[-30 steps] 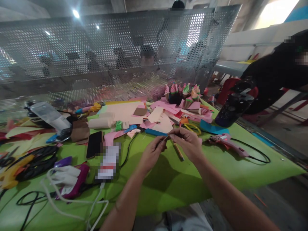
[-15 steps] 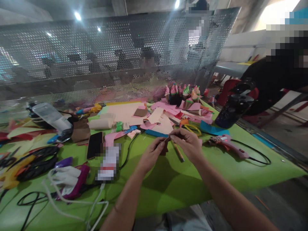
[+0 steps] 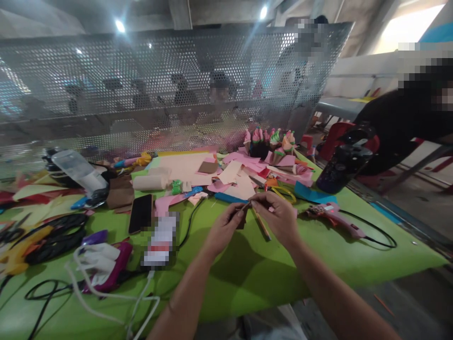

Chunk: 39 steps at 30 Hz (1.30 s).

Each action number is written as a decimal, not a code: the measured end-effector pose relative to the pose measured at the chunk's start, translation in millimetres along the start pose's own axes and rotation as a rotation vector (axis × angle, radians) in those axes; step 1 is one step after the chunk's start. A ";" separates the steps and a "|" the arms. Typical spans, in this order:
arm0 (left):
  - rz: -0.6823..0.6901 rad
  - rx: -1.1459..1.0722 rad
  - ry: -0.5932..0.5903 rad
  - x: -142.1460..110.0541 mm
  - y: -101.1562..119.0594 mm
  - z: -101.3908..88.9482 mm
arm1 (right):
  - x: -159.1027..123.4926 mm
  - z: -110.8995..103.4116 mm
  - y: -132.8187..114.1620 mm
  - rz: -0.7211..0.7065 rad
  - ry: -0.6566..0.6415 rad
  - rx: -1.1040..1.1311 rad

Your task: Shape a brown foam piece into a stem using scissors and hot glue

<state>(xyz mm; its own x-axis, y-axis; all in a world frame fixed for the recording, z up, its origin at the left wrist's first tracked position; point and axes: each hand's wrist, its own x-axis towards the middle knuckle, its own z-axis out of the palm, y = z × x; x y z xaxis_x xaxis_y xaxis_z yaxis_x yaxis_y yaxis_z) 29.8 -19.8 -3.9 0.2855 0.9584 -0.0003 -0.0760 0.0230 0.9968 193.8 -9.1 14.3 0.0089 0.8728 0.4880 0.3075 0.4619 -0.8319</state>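
Two forearms converge; left hand, right hand nearly closed, pinching small brown piece.

Bare left hand and right hand, long bare forearms narrowing toward the wrists, pale greyish clothing below

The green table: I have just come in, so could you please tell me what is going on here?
Someone's left hand and right hand together hold a small brown piece above the green table; the hands hide much of it. A yellow pencil lies near the right hand, and a pink corded tool lies farther right. Beyond the hands are loose coloured papers and several cone-shaped pieces with swirled tops.
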 end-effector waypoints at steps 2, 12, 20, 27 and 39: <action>0.010 -0.004 -0.003 0.3 -0.5 0.1 | -0.3 -0.3 0.7 0.006 -0.005 0.012; 0.026 -0.010 -0.015 0.7 1.2 2.7 | -1.2 0.4 1.5 0.038 -0.005 0.046; 0.010 -0.023 -0.024 0.1 1.8 2.9 | -1.1 -0.1 0.5 0.060 -0.014 0.079; -0.003 -0.058 -0.024 0.0 1.8 2.3 | -0.3 -0.7 -1.7 0.121 -0.027 0.145; -0.068 -0.162 -0.054 -0.8 6.8 1.5 | 1.2 -3.6 1.4 0.112 -0.051 0.189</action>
<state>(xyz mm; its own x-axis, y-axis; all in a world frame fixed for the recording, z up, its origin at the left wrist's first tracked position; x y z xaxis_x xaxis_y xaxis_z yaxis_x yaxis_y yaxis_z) 30.5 -20.8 3.0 0.3457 0.9365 -0.0586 -0.2067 0.1370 0.9688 197.6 -8.0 14.7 -0.0161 0.9250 0.3795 0.1236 0.3785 -0.9173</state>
